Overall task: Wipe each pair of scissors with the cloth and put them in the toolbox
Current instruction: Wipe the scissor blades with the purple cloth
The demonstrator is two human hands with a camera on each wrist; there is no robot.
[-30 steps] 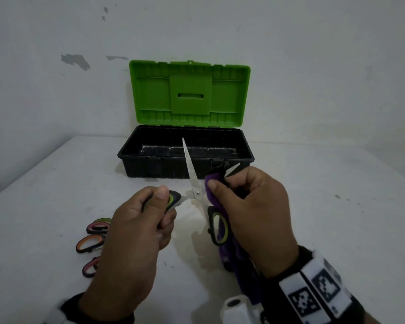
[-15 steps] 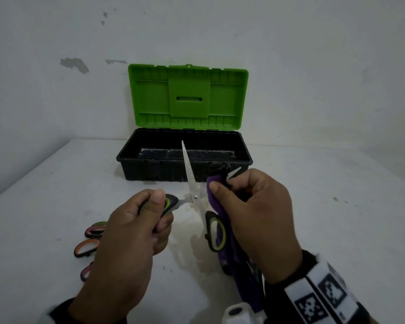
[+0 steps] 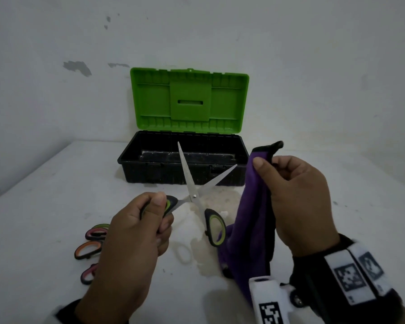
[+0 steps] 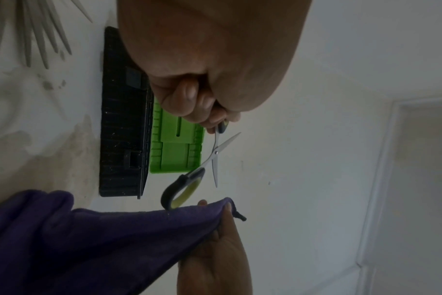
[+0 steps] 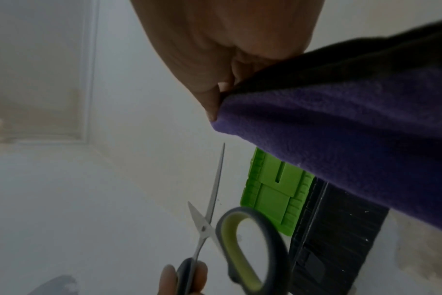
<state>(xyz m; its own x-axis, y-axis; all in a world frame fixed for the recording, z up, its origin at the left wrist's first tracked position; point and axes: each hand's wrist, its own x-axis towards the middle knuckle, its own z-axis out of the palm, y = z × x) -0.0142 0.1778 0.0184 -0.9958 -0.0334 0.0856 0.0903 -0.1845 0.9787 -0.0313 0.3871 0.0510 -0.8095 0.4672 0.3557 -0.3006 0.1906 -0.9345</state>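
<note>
— Before the toolbox [image 3: 182, 169], what do the hands hold?

— Just in front of the toolbox, above the white desk [image 3: 56, 195], the left hand [image 3: 136, 230] holds a pair of scissors [image 3: 194, 197] with black and green handles. Its fingers [image 4: 189, 95] are curled tight around one handle loop. The other loop hangs free, and the two blades stand wide apart, pointing up toward the toolbox.

— And the right hand?

— The right hand [image 3: 297, 202] is to the right of the scissors, near the front right corner of the toolbox. Its thumb and fingers [image 5: 209, 99] pinch the upper edge of the purple cloth [image 3: 250, 218]. The cloth hangs down from this pinch, and its lower part is gathered on the desk. The cloth is just beside the free handle loop; whether it touches the loop, I cannot tell.

— Is the toolbox open?

— Yes. Its green lid [image 3: 189, 99] stands upright against the wall, and the black tray is open to the top. I see no scissors inside it.

— Are there other scissors?

— Yes, farther from the toolbox, to the left of the left hand, several coloured handles [image 3: 89, 249] lie on the desk, partly hidden by the wrist.
</note>
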